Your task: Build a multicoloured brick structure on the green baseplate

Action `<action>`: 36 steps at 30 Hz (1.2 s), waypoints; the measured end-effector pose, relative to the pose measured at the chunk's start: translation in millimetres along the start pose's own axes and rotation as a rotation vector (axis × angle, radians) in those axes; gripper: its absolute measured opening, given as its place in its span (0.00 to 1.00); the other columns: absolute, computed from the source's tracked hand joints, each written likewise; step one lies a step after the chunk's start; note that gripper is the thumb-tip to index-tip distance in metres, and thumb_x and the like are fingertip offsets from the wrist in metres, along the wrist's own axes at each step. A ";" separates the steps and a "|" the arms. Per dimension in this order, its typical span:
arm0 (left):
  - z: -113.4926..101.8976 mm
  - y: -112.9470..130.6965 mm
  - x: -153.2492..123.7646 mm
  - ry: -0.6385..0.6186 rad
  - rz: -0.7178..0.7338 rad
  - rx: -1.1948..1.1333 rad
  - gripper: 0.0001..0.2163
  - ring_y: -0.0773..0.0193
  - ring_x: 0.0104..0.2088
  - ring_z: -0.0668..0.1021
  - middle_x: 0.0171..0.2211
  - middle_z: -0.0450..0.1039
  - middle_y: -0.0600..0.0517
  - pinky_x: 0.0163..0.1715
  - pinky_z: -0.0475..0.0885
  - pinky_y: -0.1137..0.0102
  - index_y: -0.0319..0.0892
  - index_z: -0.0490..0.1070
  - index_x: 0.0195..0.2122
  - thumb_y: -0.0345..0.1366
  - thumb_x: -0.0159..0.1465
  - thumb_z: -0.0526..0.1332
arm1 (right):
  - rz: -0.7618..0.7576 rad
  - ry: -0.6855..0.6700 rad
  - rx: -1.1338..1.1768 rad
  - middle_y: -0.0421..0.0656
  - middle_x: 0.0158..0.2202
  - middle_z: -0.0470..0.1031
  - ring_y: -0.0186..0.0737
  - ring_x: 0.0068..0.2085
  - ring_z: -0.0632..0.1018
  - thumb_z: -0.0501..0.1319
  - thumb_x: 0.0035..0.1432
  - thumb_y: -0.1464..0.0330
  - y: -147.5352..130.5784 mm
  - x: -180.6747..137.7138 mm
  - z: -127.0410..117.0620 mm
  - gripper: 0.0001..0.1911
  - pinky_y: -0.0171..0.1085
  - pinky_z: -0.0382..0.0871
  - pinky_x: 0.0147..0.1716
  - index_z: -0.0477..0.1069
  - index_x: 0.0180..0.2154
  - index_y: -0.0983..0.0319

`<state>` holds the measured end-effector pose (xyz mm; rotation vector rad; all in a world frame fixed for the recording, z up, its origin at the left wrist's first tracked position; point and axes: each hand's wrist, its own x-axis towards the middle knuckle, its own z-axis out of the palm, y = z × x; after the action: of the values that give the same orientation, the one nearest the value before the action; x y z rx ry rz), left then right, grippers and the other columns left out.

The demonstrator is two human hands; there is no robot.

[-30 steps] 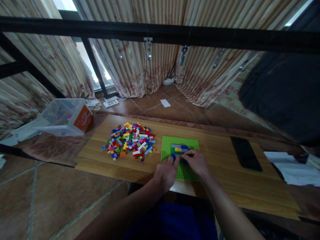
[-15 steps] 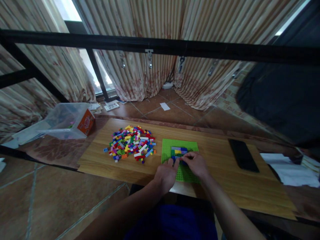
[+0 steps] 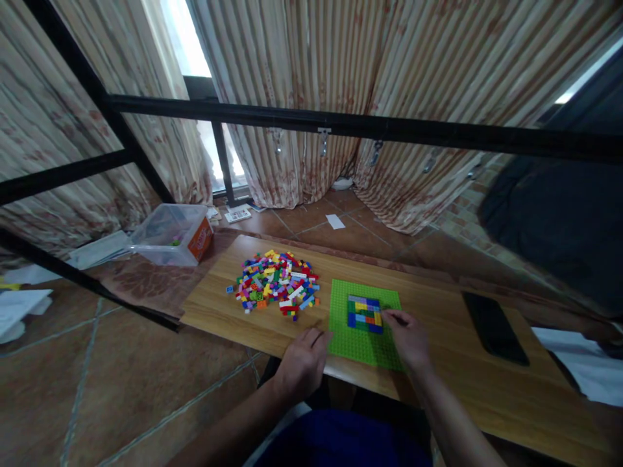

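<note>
A square of colourful toy bricks [image 3: 365, 314], with blue along much of its edge, sits on the green baseplate [image 3: 363, 357]. My right hand [image 3: 409, 337] is at the square's right side, thumb and forefinger pinched together; whether a small brick is between them I cannot make out. My left hand [image 3: 304, 360] rests by the baseplate's lower left edge with its fingers curled in, and their tips are partly hidden. A pile of loose toy bricks [image 3: 277, 282] in mixed colours lies left of the baseplate.
The wooden table [image 3: 452, 383] carries a black phone [image 3: 494, 327] at the right. Beyond its left end stands a clear plastic box [image 3: 165, 243] with an orange label. A black metal rail [image 3: 292, 120] runs across in front of the curtains. White papers [image 3: 579, 366] lie at the right.
My left hand has drawn back from the bricks to the baseplate's left edge. My right hand has shifted to the brick square's right side, uncovering it. The camera view has turned slightly.
</note>
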<state>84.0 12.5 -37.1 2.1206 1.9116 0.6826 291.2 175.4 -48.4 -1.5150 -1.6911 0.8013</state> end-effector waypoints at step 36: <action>-49.4 -94.2 -50.0 0.511 -0.621 -0.108 0.19 0.60 0.41 0.77 0.44 0.71 0.47 0.43 0.74 0.64 0.41 0.62 0.53 0.25 0.59 0.56 | -0.839 -0.431 -0.177 0.45 0.41 0.74 0.44 0.44 0.71 0.55 0.62 0.72 -135.1 -66.9 149.4 0.11 0.44 0.65 0.47 0.75 0.39 0.58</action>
<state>-24.9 -30.8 -46.1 1.2307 2.5276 1.2065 96.0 95.2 -25.6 -0.6031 -2.4936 0.5336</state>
